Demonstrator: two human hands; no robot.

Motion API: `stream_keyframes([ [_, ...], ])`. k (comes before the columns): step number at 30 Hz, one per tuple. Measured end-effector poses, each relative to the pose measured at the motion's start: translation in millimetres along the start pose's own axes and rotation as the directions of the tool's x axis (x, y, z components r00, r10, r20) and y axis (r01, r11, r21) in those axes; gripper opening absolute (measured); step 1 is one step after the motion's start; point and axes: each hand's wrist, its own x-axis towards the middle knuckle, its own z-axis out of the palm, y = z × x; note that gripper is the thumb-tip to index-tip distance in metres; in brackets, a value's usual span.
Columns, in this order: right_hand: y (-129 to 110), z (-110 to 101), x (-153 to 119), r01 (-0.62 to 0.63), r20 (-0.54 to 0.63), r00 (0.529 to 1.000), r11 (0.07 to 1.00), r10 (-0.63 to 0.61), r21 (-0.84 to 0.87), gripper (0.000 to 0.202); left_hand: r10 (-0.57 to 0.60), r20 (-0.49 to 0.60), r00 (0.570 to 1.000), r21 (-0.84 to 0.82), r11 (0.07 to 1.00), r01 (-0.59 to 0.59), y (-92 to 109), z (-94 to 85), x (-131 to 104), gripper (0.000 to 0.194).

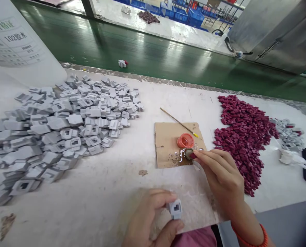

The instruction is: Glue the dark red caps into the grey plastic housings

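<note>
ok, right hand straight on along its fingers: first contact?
Probably the small round cap just ahead of the right hand; the maroon piece it pinches overlaps the cap's edge in view, but whether they touch is unclear.

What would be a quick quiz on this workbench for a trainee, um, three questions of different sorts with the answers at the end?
1. Pick one: the left hand holds A) a brush, B) a grey block, C) a bottle.
2. True or false: the maroon pile lies to the right of the red cup, as the camera sees it.
3. Fill in: the red cup stands on a piece of ____.

Key: 1 B; 2 true; 3 cardboard.
</note>
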Motion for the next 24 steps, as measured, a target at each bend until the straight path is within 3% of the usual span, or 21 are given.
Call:
stream_keyframes([
  [2, -2.4, -2.9, -0.3, -0.015, -0.021, 1.0, 0.999, 0.015, 0.03, 0.031, 0.165, 0.069, 0.984, 0.271, 0.946, -0.178, -4.9, -5.0, 3.3, 0.027],
  [5, -14.5, -8.7, -4.7, -0.093, -0.059, 0.993, 0.979, 0.106, 0.182, 0.035, 0.283, 0.145, 0.948, 0.447, 0.836, -0.318, -10.9, -8.4, 5.6, 0.027],
  [8, -37.1, -12.1, -14.8, -0.207, -0.023, 0.97, 0.877, 0.24, 0.433, 0.033, 0.294, 0.092, 0.952, 0.487, 0.821, -0.3, -14.4, -5.7, 4.1, 0.021],
  [11, -59.9, -9.4, -26.5, -0.233, 0.035, 0.964, 0.77, 0.265, 0.594, 0.029, 0.282, 0.049, 0.958, 0.482, 0.833, -0.27, -14.8, -2.3, 1.3, 0.018],
  [16, -73.2, 2.0, -38.2, -0.29, 0.09, 0.951, 0.748, 0.296, 0.598, 0.027, 0.269, 0.036, 0.963, 0.479, 0.841, -0.253, -12.7, -0.9, -0.7, 0.017],
  [24, -69.6, -0.8, -34.1, -0.262, 0.166, 0.965, 0.794, 0.204, 0.548, 0.025, 0.242, 0.072, 0.968, 0.466, 0.85, -0.247, -10.9, -1.2, 2.1, 0.02],
])
